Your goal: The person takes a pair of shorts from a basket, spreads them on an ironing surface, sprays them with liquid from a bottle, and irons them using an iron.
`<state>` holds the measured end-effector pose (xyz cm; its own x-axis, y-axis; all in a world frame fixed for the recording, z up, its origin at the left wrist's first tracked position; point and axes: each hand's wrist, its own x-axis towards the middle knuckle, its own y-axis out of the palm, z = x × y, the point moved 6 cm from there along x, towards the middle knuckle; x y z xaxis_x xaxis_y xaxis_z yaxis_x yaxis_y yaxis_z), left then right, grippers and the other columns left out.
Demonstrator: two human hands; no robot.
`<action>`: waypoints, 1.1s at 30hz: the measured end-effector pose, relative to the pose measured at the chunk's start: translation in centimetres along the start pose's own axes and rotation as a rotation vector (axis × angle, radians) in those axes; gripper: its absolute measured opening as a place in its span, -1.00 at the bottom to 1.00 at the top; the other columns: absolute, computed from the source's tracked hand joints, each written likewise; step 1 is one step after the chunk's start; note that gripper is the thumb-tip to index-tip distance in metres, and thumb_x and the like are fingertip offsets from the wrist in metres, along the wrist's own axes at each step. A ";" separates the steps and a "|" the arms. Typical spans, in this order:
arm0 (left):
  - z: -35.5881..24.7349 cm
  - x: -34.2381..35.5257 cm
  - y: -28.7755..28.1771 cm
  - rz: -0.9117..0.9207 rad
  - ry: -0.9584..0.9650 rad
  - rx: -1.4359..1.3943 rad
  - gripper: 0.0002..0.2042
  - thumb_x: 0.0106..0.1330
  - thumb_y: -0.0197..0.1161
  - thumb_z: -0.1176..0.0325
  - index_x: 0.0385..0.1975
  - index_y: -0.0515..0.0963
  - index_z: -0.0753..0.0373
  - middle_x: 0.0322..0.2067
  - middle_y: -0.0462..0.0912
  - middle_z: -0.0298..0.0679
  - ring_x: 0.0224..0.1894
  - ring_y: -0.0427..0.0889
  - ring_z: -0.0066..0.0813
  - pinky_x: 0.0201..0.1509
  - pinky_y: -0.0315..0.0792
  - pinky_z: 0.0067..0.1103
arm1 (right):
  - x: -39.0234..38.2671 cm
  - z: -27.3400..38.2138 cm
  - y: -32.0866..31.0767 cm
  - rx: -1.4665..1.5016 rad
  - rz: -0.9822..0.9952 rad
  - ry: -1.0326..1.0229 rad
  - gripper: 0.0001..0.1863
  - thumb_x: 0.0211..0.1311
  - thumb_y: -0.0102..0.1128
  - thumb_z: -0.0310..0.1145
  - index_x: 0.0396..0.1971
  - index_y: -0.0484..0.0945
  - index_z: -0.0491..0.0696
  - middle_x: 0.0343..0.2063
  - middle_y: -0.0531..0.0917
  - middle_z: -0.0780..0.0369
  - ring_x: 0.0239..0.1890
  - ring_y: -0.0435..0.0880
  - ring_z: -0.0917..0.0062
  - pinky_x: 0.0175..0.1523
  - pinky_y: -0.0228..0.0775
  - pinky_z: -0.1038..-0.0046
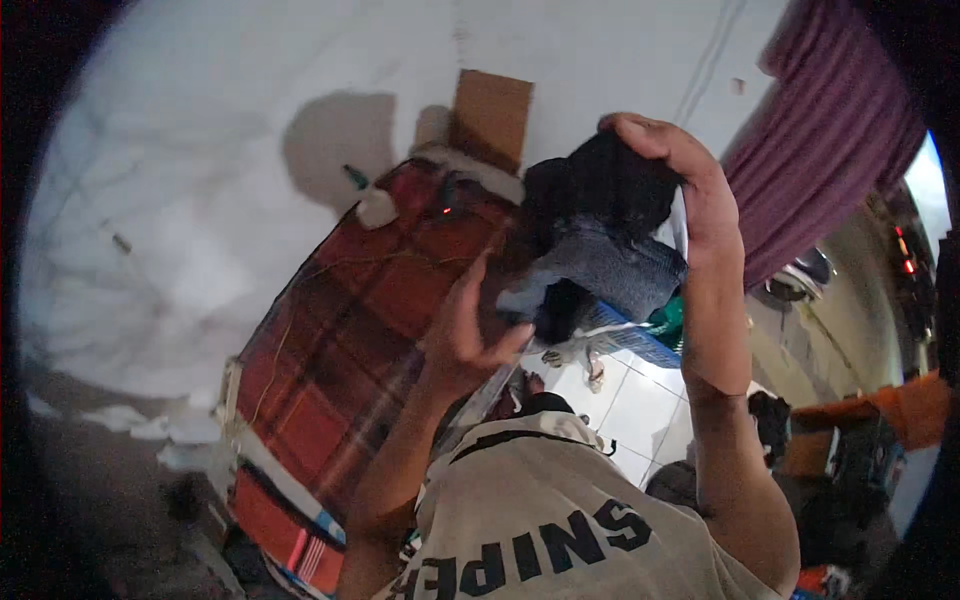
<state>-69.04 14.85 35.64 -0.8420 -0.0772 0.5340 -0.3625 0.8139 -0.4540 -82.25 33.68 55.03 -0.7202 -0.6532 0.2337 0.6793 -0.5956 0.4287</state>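
A bundle of knitted cloth pieces that look like socks (610, 265), black on top and grey below, is held up before me. My right hand (708, 190) grips it from the right side, thumb over the upper edge and the other fingers mostly hidden behind. Something white shows between the bundle and my right palm. At the bundle's lower left is my left hand (460, 335), slightly blurred, its thumb and index finger spread apart. The thumb tip is close to a dangling black part; I cannot tell whether it touches.
A bed or mattress with a red-brown plaid cover (370, 310) lies to the left. Below the bundle are a blue plastic basket (640, 340) and a green item (668, 318). Brown cardboard (492, 115) stands at the white wall; a purple curtain (825, 130) hangs right. White tiles (622, 410) cover the floor.
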 end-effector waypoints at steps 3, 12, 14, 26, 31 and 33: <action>-0.7 -1.8 -4.3 0.000 -0.151 0.126 -0.57 0.49 0.29 0.28 0.23 0.54 0.44 0.20 0.65 0.19 0.23 0.66 0.14 0.31 0.50 -0.17 | 1.6 -2.4 2.9 0.107 0.061 0.058 -0.72 0.43 0.30 -0.32 -0.03 0.73 -0.19 -0.21 0.79 0.24 -0.21 0.79 0.55 0.02 0.63 0.44; -7.2 -5.0 -20.5 -0.186 -0.455 0.304 -0.66 0.56 0.19 0.28 0.12 0.64 0.43 0.00 0.78 0.10 0.06 0.75 0.06 0.25 0.50 -0.33 | 2.4 -16.6 9.2 -0.934 0.501 -0.491 -0.33 0.43 0.41 -0.07 0.39 0.46 -0.08 0.08 0.72 0.01 0.21 0.67 0.15 0.27 0.55 0.17; -8.4 -3.3 -19.9 -0.049 -0.431 0.392 -0.67 0.58 0.17 0.27 0.12 0.65 0.40 -0.03 0.77 0.12 0.05 0.75 0.04 0.22 0.51 -0.35 | 2.0 -21.3 12.7 -0.875 0.628 -0.380 -0.23 0.37 0.47 -0.07 0.45 0.39 -0.10 0.15 0.69 0.02 0.22 0.65 0.15 0.35 0.48 0.19; -9.9 -4.0 -29.0 -0.317 -0.566 0.605 -0.59 0.49 0.36 0.04 -0.22 0.77 0.37 -0.48 0.76 -0.03 -0.42 0.76 -0.25 -0.16 0.58 -0.35 | 7.8 -20.0 16.0 -0.499 0.763 0.343 -0.47 0.49 0.32 0.00 0.18 0.64 -0.14 -0.08 0.75 0.11 0.04 0.69 0.34 0.23 0.49 0.34; -11.5 -5.4 -19.0 -0.767 -0.065 1.182 -0.80 0.49 0.30 0.33 -0.03 0.64 0.30 -0.29 0.70 0.00 -0.27 0.67 -0.02 -0.11 0.54 -0.22 | 10.0 -19.8 16.1 -0.727 0.726 0.090 -0.35 0.52 0.17 0.20 0.12 0.70 -0.14 -0.19 0.78 0.12 -0.07 0.72 0.33 0.16 0.52 0.32; -8.2 -9.1 -12.8 -0.661 -0.013 0.713 -0.90 0.39 0.23 0.46 -0.19 0.57 0.34 -0.22 0.68 0.10 -0.28 0.64 0.15 -0.12 0.54 -0.11 | 7.4 -19.5 19.4 -0.687 0.859 0.010 -0.38 0.53 0.18 0.17 0.07 0.71 -0.17 -0.16 0.78 0.08 -0.07 0.74 0.33 0.15 0.52 0.26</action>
<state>-53.44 9.89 42.40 -0.3843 -0.4029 0.8307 -0.9173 0.0648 -0.3929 -71.67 8.20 48.08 0.0288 -0.9766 0.2133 0.8896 -0.0723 -0.4510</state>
